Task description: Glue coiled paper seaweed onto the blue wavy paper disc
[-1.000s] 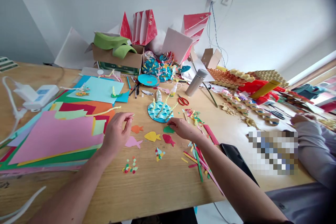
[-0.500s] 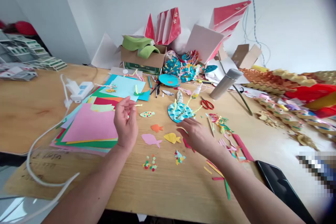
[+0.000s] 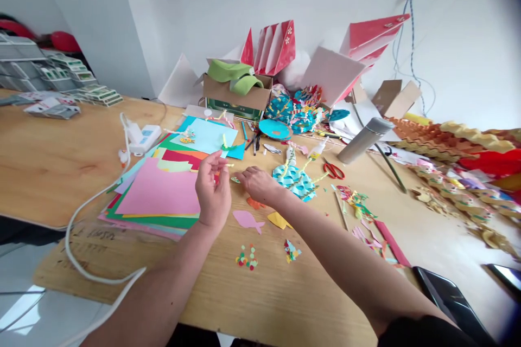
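Note:
My left hand (image 3: 214,191) is raised over the table edge of the coloured paper stack (image 3: 158,195), thumb and fingers pinched on a small yellow strip (image 3: 229,165). My right hand (image 3: 257,184) reaches left across the table, its fingertips closed on a small dotted paper fish (image 3: 235,179) lying just in front of my left hand. An orange paper fish (image 3: 254,205) is partly hidden under my right wrist. A pink fish (image 3: 248,220) and a yellow fish (image 3: 279,220) lie flat close by. A blue wavy paper disc (image 3: 295,180) with yellow stems sits beyond my right hand.
Small coloured dots (image 3: 246,257) and paper scraps (image 3: 292,251) lie near the front edge. Red scissors (image 3: 334,171), a glue bottle (image 3: 318,147) and a metal flask (image 3: 364,140) stand behind the disc. A cardboard box (image 3: 236,95), a white cable (image 3: 93,276) and a phone (image 3: 451,298) are around.
My head has turned left. My right hand left the area by the disc and crossed left to the dotted fish. My left hand lifted and stayed pinched.

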`<state>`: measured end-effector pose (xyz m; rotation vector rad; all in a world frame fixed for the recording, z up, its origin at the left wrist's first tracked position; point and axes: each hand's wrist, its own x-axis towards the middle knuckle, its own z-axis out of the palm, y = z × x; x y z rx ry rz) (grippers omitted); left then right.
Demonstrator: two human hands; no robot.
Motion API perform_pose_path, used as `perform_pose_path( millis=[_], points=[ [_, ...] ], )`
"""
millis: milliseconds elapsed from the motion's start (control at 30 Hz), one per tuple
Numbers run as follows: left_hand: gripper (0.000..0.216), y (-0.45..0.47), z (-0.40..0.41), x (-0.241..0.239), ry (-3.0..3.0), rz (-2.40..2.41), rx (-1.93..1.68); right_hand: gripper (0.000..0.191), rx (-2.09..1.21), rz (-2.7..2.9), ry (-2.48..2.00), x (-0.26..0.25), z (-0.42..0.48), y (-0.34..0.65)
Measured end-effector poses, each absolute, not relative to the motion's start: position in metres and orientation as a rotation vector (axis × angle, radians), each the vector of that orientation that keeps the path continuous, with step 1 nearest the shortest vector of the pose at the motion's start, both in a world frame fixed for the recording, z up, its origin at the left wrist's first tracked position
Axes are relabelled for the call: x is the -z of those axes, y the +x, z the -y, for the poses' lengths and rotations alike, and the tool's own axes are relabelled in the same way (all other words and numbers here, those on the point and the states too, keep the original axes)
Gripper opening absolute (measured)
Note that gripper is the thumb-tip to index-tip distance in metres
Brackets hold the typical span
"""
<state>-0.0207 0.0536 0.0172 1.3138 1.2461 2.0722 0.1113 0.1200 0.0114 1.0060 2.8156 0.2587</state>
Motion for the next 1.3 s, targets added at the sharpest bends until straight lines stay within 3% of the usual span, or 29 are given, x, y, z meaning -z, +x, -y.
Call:
perform_pose_path(
  millis=[167,300,433,567,1033,1300],
  points=[
    [0.027,-0.022,-0.053,-0.017,1.317,-1.206,-2.08,0.032,-0.246,-2.814,1.001,-0.011,-0.122,0.111],
    [0.025,-0.022,-0.053,-0.017,1.322,-1.209,-2.064,0.035,-0.11,-2.799,1.267,-0.016,-0.124,0.116],
    [0.024,-0.022,-0.053,-0.017,1.33,-1.221,-2.037,0.037,0.232,-2.787,1.551,-0.026,-0.132,0.125],
    [0.023,-0.02,-0.053,-0.017,1.341,-1.2,-2.02,0.038,0.595,-2.665,1.443,-0.029,-0.138,0.134],
    [0.024,-0.021,-0.054,-0.015,1.379,-1.23,-2.005,0.024,-0.001,-2.676,1.45,-0.026,-0.112,0.127],
    [0.025,-0.019,-0.049,-0.016,1.43,-1.24,-2.052,0.023,0.137,-2.793,1.427,-0.024,-0.104,0.139]
  ],
)
